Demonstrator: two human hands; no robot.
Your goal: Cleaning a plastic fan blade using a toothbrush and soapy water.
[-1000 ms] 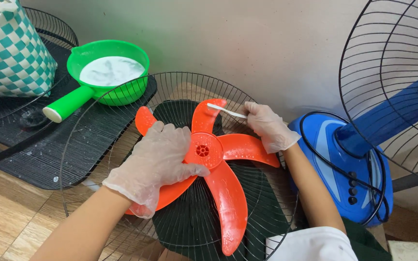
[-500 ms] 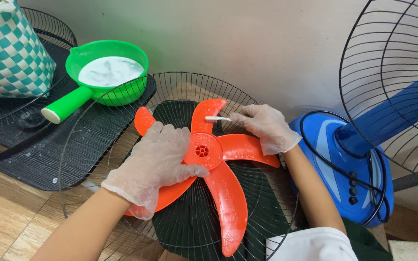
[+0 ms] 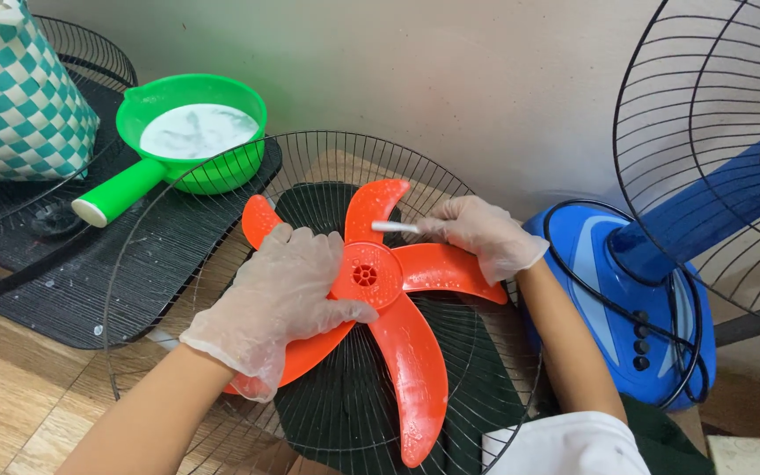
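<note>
An orange fan blade (image 3: 406,352) lies on a black wire fan grille (image 3: 178,229) on the floor. My left hand (image 3: 279,295), in a clear glove, presses flat on the blade's left wings beside the hub (image 3: 365,274). My right hand (image 3: 477,233), also gloved, pinches a small white stick-like tool (image 3: 393,227) whose tip rests on the upper wing, just above the hub.
A green handled scoop (image 3: 222,171) with white liquid stands on a black mat at the back left, beside a green-and-white checked bag (image 3: 15,97). A blue fan base (image 3: 644,290) with its cord and upright grille (image 3: 714,141) stands at the right, against the wall.
My right hand has drawn the white tool lower and leftward along the upper wing toward the hub. My left hand stays pressed on the blade.
</note>
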